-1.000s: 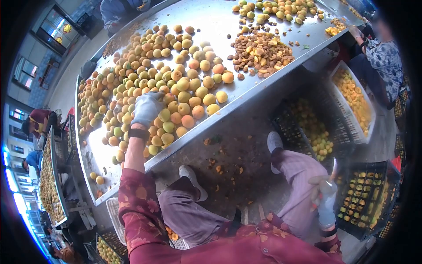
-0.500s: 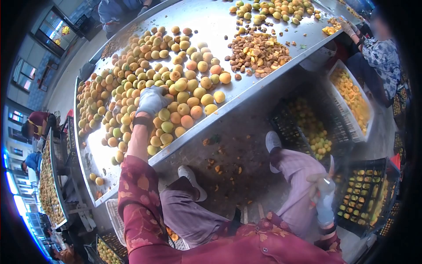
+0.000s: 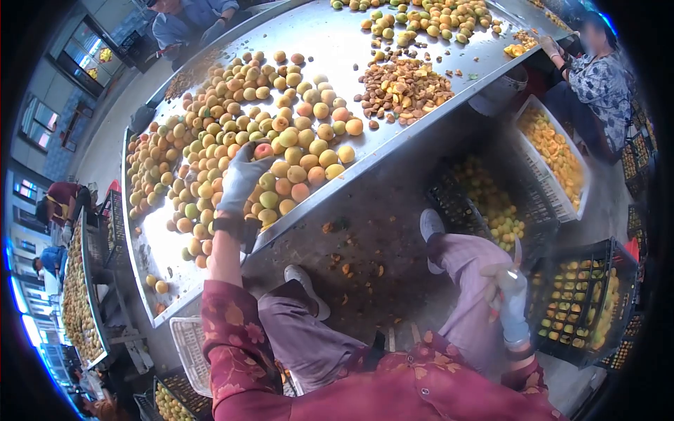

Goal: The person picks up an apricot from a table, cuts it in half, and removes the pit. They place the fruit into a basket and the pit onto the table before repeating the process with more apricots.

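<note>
Pinching a reddish fruit [image 3: 263, 151] at eleven o'clock from the wearer, the left hand [image 3: 242, 184] has its gloved thumb and fingers parted only by the fruit's width. Just how firmly they press, I can't tell. The fruit is at the fingertips, above or against the loose fruit [image 3: 295, 158] heaped on the metal table [image 3: 400, 145]; any gap beneath it is hidden. With so little of the glove around it, the round skin could slip out if the pinch slackens or a neighbour nudges it. Dropped there, it could knock others towards the near edge, since several lie close to that rim.

Between one and two o'clock, the right hand [image 3: 511, 293] is curled round a knife-like tool [image 3: 518, 252], its handle mostly hidden and its pale blade pointing up, the hand beside or over the right trouser leg [image 3: 463, 270]. A careless turn of that wrist could bring the bare blade against cloth or skin. It could also nick the other glove, should the two hands meet without care.
</note>
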`<state>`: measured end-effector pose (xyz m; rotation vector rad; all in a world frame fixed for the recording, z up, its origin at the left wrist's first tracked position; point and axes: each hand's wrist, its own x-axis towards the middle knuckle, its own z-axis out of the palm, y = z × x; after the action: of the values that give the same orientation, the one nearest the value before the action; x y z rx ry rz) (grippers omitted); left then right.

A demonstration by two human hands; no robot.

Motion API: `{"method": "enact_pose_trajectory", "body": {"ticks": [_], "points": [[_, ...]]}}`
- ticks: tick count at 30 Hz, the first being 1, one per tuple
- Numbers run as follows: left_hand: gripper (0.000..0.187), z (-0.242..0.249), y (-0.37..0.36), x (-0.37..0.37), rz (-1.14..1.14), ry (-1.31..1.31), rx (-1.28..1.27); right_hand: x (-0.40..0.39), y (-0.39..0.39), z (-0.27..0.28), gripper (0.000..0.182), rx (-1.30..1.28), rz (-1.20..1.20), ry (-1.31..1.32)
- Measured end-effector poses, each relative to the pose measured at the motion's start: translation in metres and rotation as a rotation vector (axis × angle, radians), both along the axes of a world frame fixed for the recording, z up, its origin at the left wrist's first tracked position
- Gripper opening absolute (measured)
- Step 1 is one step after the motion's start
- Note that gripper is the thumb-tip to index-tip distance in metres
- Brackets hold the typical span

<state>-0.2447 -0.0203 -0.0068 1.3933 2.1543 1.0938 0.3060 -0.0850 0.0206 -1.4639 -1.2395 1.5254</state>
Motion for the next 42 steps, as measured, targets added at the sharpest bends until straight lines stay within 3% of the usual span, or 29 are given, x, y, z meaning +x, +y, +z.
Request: {"method": "enact_pose_trajectory", "body": {"ticks": [2, 5, 12, 14, 23, 31, 42], "points": [[0.035, 0.017, -0.015, 0.022, -0.094, -0.344, 0.184, 0.0, -0.001, -0.001, 0.039, 0.0, 0.014, 0.019], [0.04, 0.037, -0.036, 0.056, -0.165, -0.389, 0.311, -0.002, -0.004, 0.001, 0.042, 0.078, 0.007, 0.02], [0.047, 0.081, -0.087, 0.142, -0.187, -0.521, 0.313, 0.0, -0.015, 0.004, 0.048, 0.123, 0.095, -0.086], [0.049, 0.085, -0.098, 0.16, -0.185, -0.715, 0.303, -0.011, -0.024, 0.023, 0.046, 0.046, 0.153, -0.06], [0.07, 0.085, -0.141, 0.213, -0.29, -0.851, 0.359, -0.026, -0.057, 0.039, 0.036, -0.056, 0.32, -0.007], [0.059, 0.089, -0.175, 0.249, -0.293, -0.962, 0.333, -0.031, -0.077, 0.059, 0.034, 0.006, 0.431, -0.083], [0.059, 0.088, -0.198, 0.275, -0.342, -1.052, 0.323, -0.031, -0.094, 0.077, 0.034, 0.125, 0.551, -0.097]]}}
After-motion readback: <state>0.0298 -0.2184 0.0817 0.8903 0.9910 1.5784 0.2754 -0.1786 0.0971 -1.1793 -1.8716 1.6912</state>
